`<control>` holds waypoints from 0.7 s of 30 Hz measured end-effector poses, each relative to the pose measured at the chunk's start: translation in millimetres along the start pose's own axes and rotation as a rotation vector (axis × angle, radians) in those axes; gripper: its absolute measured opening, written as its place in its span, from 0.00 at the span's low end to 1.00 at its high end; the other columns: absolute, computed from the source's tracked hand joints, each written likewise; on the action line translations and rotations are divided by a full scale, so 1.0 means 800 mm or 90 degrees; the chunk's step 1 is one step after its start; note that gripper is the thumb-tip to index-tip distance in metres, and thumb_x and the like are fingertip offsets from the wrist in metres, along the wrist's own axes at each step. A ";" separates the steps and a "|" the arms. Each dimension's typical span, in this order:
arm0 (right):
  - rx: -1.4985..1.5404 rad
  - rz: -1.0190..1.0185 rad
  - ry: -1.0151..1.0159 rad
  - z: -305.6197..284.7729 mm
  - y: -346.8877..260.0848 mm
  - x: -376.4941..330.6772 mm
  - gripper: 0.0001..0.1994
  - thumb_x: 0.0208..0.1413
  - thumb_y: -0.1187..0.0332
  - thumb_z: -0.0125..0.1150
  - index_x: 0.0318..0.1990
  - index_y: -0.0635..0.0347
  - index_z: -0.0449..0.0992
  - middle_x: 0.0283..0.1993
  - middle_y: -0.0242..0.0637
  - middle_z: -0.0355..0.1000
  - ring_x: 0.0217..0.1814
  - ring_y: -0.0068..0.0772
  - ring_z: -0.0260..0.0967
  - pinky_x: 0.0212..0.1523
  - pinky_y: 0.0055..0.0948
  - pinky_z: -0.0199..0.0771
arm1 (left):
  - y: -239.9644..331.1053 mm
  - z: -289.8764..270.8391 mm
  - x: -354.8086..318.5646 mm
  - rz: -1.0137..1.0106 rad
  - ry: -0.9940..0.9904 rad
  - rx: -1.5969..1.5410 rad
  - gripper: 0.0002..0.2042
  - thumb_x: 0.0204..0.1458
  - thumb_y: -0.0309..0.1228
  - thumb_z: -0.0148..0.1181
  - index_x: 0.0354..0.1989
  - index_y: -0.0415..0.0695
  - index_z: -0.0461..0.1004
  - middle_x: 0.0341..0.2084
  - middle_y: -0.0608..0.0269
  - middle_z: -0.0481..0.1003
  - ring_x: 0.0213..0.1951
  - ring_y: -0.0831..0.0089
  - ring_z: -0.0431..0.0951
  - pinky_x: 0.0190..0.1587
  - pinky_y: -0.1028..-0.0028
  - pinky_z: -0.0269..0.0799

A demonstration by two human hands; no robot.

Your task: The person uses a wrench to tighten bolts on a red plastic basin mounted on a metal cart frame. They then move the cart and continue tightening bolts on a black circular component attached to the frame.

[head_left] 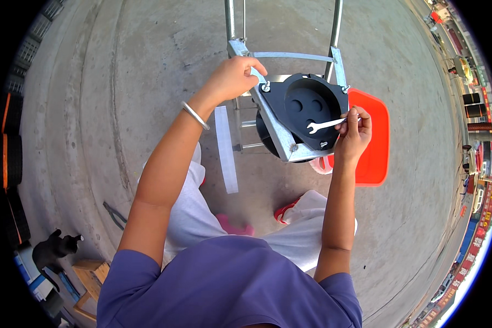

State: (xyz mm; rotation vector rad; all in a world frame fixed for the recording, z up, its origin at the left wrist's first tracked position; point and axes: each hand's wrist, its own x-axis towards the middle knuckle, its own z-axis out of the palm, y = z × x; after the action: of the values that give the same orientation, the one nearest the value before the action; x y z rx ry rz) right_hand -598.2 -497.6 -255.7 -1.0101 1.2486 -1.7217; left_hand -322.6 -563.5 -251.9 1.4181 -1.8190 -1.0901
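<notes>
My right hand [353,128] grips a silver open-end wrench [327,125], its jaw over the lower part of a black round plastic housing [311,101]. The housing sits in an angled galvanized metal frame [279,131]. Bolts with nuts show at its corners: an upper-left bolt [265,86], an upper-right bolt [345,89] and a lower bolt [323,145]. At the frame's upper left bar, beside the upper-left bolt, is my left hand [235,79]. Its fingers are curled, index and thumb close together; anything between them is hidden.
An orange-red plastic basin [374,142] stands on the concrete floor right of the frame. A pale strip [226,150] lies left of it. Pliers-like handles [115,215], a black cat [54,251] and a wooden stool [88,276] are at lower left. Metal tubes [336,24] extend away from me.
</notes>
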 end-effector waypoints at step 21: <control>0.009 0.009 0.004 0.003 -0.001 0.000 0.05 0.58 0.71 0.54 0.38 0.64 0.69 0.25 0.31 0.66 0.19 0.14 0.55 0.22 0.16 0.63 | -0.001 0.004 0.004 0.009 0.032 0.027 0.11 0.44 0.22 0.49 0.33 0.41 0.78 0.13 0.74 0.63 0.18 0.83 0.59 0.23 0.78 0.54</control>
State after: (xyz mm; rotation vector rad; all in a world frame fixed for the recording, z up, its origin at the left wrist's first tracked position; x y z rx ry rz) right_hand -596.0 -498.4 -254.7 -0.9865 1.2437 -1.7209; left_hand -326.0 -566.2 -254.4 1.4415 -1.8238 -1.0056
